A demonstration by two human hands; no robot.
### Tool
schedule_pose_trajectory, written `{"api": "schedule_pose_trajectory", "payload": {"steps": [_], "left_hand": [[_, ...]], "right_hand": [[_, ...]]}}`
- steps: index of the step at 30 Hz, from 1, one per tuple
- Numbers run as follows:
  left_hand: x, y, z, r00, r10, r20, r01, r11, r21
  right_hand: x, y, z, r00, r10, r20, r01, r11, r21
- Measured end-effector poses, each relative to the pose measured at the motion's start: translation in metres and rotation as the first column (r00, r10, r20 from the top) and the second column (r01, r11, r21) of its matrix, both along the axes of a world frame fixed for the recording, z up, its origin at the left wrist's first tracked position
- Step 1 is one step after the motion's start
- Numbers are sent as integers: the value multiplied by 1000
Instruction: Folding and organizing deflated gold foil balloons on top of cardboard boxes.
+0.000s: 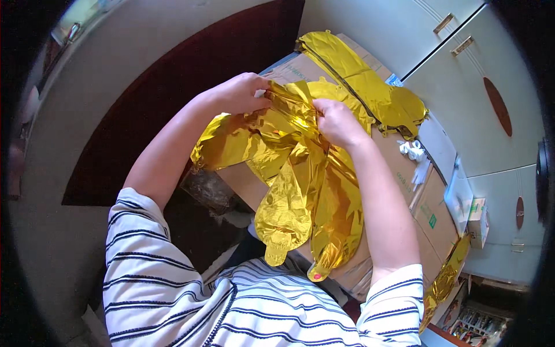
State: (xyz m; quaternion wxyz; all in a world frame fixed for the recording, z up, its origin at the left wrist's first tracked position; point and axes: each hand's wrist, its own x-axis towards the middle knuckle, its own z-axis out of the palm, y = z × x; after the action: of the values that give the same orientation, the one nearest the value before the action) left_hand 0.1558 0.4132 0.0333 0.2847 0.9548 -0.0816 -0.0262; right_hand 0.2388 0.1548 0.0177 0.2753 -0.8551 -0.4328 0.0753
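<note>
A crumpled gold foil balloon (283, 202), uninflated, hangs between my hands over a cardboard box, its lobes drooping toward me past the near edge. My left hand (245, 93) pinches the foil at its upper left. On the right side my right hand (338, 122) grips the same foil, fingers closed. The gathered part between the hands is bunched and wrinkled. Beyond them a stack of flat gold foil balloons (364, 75) lies folded across the far side of the box.
The cardboard box (399, 191) serves as the work surface. White curled ribbon or strips (413, 151) lie at its right. More gold foil (448, 277) hangs at the lower right. Pale cabinets (497, 104) stand behind; a small carton (477, 222) sits beside them. A dark red panel (173, 104) is at the left.
</note>
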Motion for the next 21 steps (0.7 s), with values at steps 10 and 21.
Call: {"api": "schedule_pose_trajectory", "payload": {"steps": [10,21], "left_hand": [[1,3,10,986,-34,-165,0,979,-202],[-10,-17,-15,928,160,338,-6,911,-413]], "right_hand": [[-4,2,2,998,1,-58,0,1000,16],[-25,-43,13,986,-119,-113,139,971,195]]}}
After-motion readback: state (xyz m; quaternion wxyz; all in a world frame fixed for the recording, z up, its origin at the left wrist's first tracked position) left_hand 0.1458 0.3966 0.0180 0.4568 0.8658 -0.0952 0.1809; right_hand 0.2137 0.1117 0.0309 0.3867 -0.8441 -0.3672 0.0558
